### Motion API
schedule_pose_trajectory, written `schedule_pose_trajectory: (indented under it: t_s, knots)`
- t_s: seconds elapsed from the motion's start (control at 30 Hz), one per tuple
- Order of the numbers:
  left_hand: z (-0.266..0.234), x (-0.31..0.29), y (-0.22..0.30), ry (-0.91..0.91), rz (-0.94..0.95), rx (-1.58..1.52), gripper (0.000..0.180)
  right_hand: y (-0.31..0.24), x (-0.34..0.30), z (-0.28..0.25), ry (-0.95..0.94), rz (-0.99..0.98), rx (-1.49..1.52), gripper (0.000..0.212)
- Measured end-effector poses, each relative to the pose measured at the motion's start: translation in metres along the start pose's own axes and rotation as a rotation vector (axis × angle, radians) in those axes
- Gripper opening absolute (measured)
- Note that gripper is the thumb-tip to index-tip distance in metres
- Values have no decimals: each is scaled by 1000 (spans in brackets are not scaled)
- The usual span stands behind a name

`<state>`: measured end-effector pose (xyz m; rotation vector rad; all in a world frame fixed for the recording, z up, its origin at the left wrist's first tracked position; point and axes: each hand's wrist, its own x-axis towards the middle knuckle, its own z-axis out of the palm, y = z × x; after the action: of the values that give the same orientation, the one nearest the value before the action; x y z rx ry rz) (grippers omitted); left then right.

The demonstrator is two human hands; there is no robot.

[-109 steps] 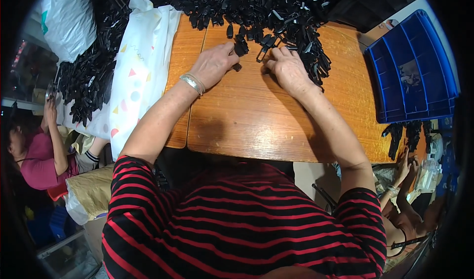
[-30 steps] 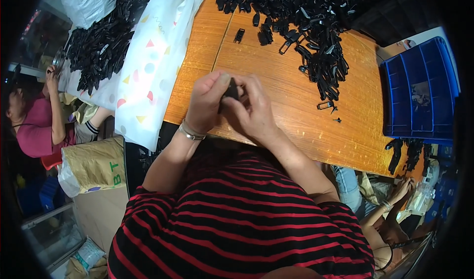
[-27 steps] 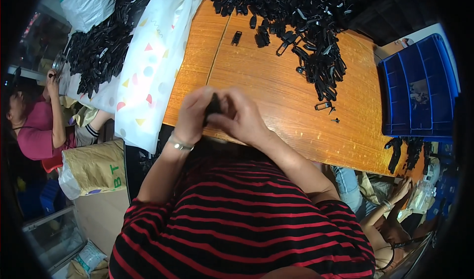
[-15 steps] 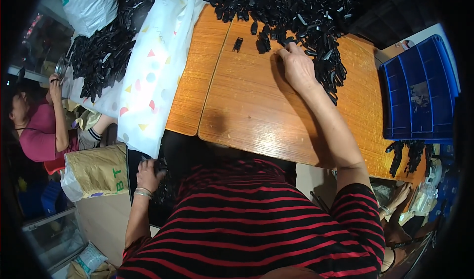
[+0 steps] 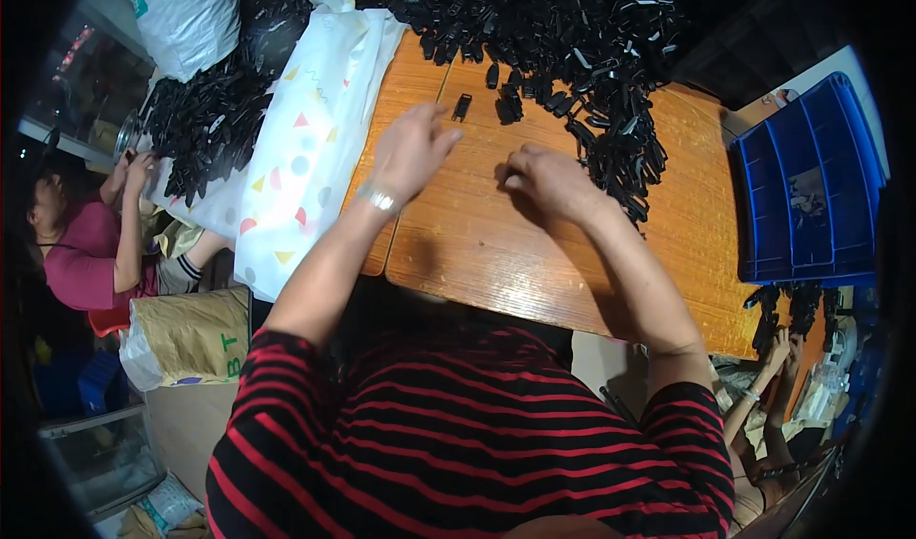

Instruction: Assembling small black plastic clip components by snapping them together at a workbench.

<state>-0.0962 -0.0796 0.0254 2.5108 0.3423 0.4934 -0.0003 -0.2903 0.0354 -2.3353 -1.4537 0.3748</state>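
Note:
Over the wooden table point(image 5: 458, 224), my left hand point(image 5: 410, 153) has its thumb and fingers apart and nothing visible in it. Its fingertips are near a single small black plastic piece point(image 5: 462, 108) with a slotted frame, lying flat on the wood. Closer to the table's middle, my right hand point(image 5: 553, 181) is closed, fingers curled and thumb pressed in. A dark spot shows at its fingertips, but whether it is a black part or shadow I cannot make out. Behind it lie a few loose black parts point(image 5: 510, 106) at the edge of a large heap of black plastic parts point(image 5: 534, 24).
A white patterned plastic sheet point(image 5: 296, 157) covers the table's left side. Beyond it lies another black heap point(image 5: 205, 119), where a co-worker point(image 5: 81, 243) sits. A blue crate point(image 5: 811, 181) stands at right; another person's hands point(image 5: 778, 353) are below it. A brown sack point(image 5: 191, 334) is at left.
My left hand has risen from beside my lap, below the table edge, to above the table. My right hand has drawn back from the heap toward me, its fingers curled.

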Motion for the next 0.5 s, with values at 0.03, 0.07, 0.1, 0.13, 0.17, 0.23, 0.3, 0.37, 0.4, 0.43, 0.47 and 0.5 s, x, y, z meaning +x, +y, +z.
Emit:
schedule_pose_trajectory:
  t_s: [0.03, 0.07, 0.1, 0.13, 0.17, 0.23, 0.3, 0.37, 0.4, 0.43, 0.47, 0.5]
  knots:
    - [12, 17, -3, 42, 17, 87, 38, -4, -2, 3, 5, 0, -3, 18]
    - [22, 30, -4, 44, 26, 86, 38, -5, -4, 7, -26, -33, 85, 21]
    - [31, 40, -6, 51, 8, 172, 40, -6, -3, 10, -58, -70, 174, 24]
    - [38, 49, -5, 54, -5, 254, 42, -3, -2, 12, -50, -63, 172, 24]
    - [41, 57, -6, 52, 2, 253, 42, 0, 1, 14, -59, -25, 209, 27]
    - [45, 64, -7, -61, -52, 246, 36, 8, 4, 17, -69, 15, 239, 33]
    - [47, 68, -7, -79, -65, 250, 33, 15, 7, 18, 1, -2, 211, 35]
    - [42, 64, -7, -70, -70, 259, 29, 17, 7, 20, 78, -8, 206, 38]
    - [43, 61, -11, -85, -79, 259, 29, 15, 4, 21, 66, -1, 217, 38]
    - [40, 60, -15, -50, -64, 153, 28, 12, 4, 18, 111, 26, 151, 37]
    - [38, 57, -19, -12, -49, 46, 27, 9, 3, 17, 157, 52, 82, 37]
    - [35, 50, -23, -33, -86, -46, 25, 5, -2, 18, 194, 35, 55, 32]
